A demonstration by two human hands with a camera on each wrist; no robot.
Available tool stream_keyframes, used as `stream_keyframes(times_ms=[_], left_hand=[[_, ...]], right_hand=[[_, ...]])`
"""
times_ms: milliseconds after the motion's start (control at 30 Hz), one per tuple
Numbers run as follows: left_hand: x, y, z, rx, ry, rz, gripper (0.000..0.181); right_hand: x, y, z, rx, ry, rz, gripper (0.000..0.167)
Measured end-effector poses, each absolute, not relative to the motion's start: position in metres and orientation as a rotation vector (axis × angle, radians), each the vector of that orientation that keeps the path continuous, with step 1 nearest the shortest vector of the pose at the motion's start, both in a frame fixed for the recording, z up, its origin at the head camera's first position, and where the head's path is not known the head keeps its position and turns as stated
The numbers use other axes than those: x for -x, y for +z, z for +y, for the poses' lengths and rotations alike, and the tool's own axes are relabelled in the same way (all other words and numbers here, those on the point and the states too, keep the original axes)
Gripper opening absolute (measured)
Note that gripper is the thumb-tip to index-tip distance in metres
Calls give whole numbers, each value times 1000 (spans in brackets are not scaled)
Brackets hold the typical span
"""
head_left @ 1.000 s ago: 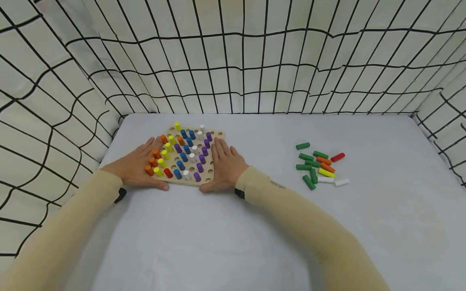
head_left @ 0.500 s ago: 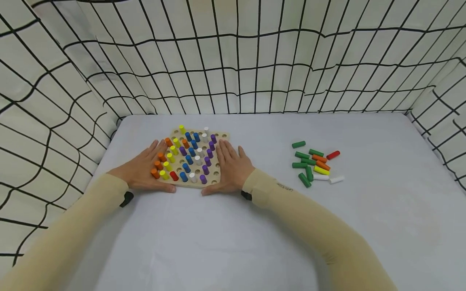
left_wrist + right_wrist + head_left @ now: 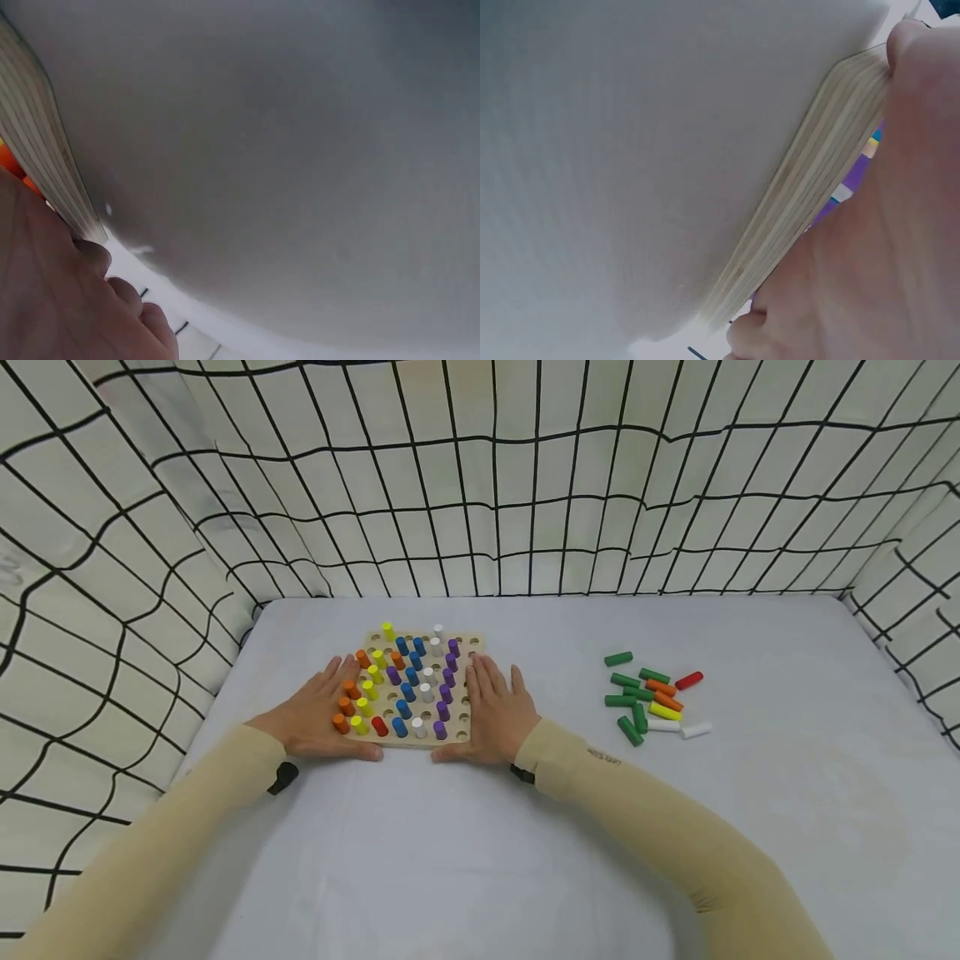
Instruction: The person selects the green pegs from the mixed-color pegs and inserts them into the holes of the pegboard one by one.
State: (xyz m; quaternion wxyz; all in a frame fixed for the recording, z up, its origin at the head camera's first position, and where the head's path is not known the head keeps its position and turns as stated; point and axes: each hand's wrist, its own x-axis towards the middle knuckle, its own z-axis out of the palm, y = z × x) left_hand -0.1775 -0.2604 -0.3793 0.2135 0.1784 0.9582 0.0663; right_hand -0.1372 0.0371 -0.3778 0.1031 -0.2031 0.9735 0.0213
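A square wooden pegboard (image 3: 408, 743) lies at the back left of the table, with coloured pegs standing in its holes: orange, yellow, blue, white, purple and one red. My left hand (image 3: 313, 714) lies along its left side, fingers straight, thumb reaching to the front edge. Against the right side rests my right hand (image 3: 498, 714), its fingers also straight and its thumb near the front right corner. Both wrist views show the layered board edge (image 3: 802, 187) close to the palms, with the pegs mostly hidden behind the hands.
To the right lies a loose pile of pegs: several green pegs (image 3: 619, 701), orange pegs (image 3: 667, 701), a yellow peg (image 3: 665, 712), a red peg (image 3: 689, 680) and white pegs (image 3: 697, 730). Black netting (image 3: 495, 508) over white walls borders the white table (image 3: 480, 843) behind and at the sides.
The pegboard has slid to the right across the table, with both hands keeping to its sides. The loose pegs have stayed where they were.
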Motion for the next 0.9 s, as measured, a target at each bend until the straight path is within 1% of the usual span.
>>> stream_keyframes(times_ms=[267,900], left_hand=[[164,-383,-248,-494,180,2687,144],[152,-381,-218,-520,176,2704,143]], right_hand=[[123,-381,45,591,138,2944,132],[113,-382,74,557,56,2902,130]])
